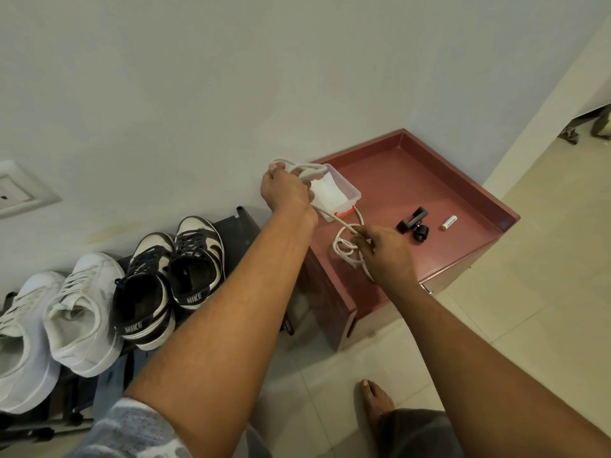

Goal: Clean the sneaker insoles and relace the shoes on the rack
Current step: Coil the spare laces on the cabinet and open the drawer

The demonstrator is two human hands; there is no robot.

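My left hand (287, 190) is curled round a bunch of white shoelace (337, 221). My right hand (385, 252), nearer to me, pinches the same lace between thumb and fingers. The lace runs taut from one hand to the other, and loose loops of it lie on the surface just left of my right hand. Just beyond my left hand, partly hidden by it, is a small clear plastic container (350, 193) with something white folded inside and an orange-red piece at its near edge. To the right of my right hand lie a small black clamp mount (414, 224) and, a little further right, an AA battery (449, 223). All of this rests on the reddish-brown tray top of a cabinet (429, 173), which stands against a pale wall (231, 77). Left of my left forearm a black shoe rack (243, 226) carries a pair of black-and-white Nike sneakers (198, 259) with dark laces in place, and further left a pair of white sneakers (82, 309), heels towards me. A wall socket (16, 190) sits above the white pair. Below my arms is a light tiled floor (529, 292), with my bare foot (375, 401) on it.
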